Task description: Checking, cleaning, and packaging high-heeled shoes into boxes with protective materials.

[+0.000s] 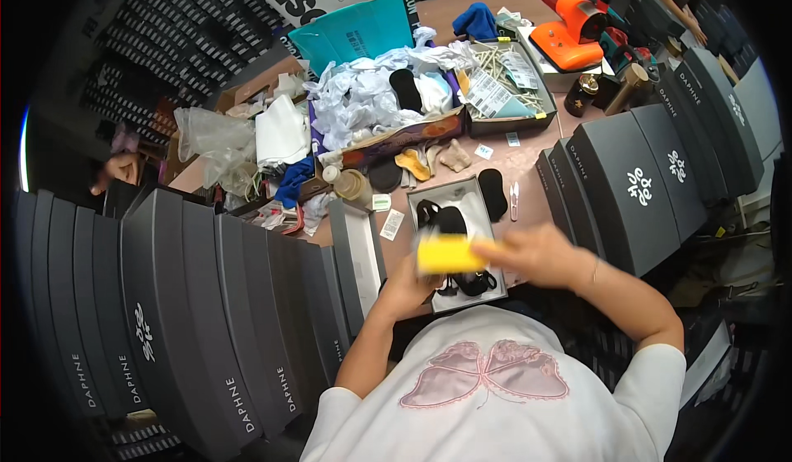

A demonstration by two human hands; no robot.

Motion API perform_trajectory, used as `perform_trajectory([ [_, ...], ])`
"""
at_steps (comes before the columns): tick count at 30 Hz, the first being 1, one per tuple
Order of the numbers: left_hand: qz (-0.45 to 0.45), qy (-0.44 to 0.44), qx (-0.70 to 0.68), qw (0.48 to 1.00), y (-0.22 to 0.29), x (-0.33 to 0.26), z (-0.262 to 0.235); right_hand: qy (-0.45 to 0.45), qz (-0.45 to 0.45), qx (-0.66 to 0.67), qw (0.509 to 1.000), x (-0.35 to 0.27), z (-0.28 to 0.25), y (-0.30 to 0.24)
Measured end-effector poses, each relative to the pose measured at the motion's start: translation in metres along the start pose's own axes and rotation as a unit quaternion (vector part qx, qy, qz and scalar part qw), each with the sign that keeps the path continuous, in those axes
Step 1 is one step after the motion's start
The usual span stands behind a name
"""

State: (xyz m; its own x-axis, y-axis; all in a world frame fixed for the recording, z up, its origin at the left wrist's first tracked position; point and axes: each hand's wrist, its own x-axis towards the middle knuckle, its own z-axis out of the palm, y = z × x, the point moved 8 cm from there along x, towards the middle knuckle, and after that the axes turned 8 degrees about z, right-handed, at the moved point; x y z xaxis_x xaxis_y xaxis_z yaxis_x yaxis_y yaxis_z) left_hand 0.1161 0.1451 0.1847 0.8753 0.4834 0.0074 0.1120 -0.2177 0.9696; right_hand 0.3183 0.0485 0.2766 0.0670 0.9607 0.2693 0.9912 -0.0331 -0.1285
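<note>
A yellow block point(450, 253), smeared by motion, is gripped at its right end by my right hand point(536, 256). My left hand point(404, 287) is curled just left of and below the block. Whatever its fingers hold is hidden behind the yellow shape. Below both hands stands an open grey shoe box point(466, 188) with white lining. Black strappy shoes point(450, 219) lie in it, partly covered by the block. The box's lid point(359, 252) leans on its left side. A black insole-shaped pad point(492, 195) rests beyond the box's right edge, beside small scissors point(514, 201).
Stacked grey shoe boxes rise at the left point(177, 297) and right point(631, 190). Farther back are a carton of crumpled white paper point(363, 91), a tray of sticks and labels point(507, 74) and an orange device point(569, 37). A person's arm point(681, 12) shows at the far right.
</note>
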Motion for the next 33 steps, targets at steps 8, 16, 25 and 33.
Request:
perform_trajectory([
  [8, -0.089, 0.092, -0.645, 0.753, -0.016, 0.02, 0.006, -0.095, 0.09, 0.022, 0.991, -0.002, 0.06, 0.008],
  [16, -0.064, 0.179, -0.653, 0.733, -0.07, 0.042, -0.028, -0.109, 0.007, 0.204, 0.973, -0.037, 0.05, -0.093],
  [25, -0.068, 0.204, -0.632, 0.744, -0.055, 0.06, -0.032, -0.1, 0.041, 0.182, 0.977, -0.079, 0.034, -0.063],
  [33, -0.059, 0.224, -0.626, 0.745, -0.065, 0.031, 0.008, -0.07, 0.098, 0.277, 0.953, -0.064, 0.061, -0.076],
])
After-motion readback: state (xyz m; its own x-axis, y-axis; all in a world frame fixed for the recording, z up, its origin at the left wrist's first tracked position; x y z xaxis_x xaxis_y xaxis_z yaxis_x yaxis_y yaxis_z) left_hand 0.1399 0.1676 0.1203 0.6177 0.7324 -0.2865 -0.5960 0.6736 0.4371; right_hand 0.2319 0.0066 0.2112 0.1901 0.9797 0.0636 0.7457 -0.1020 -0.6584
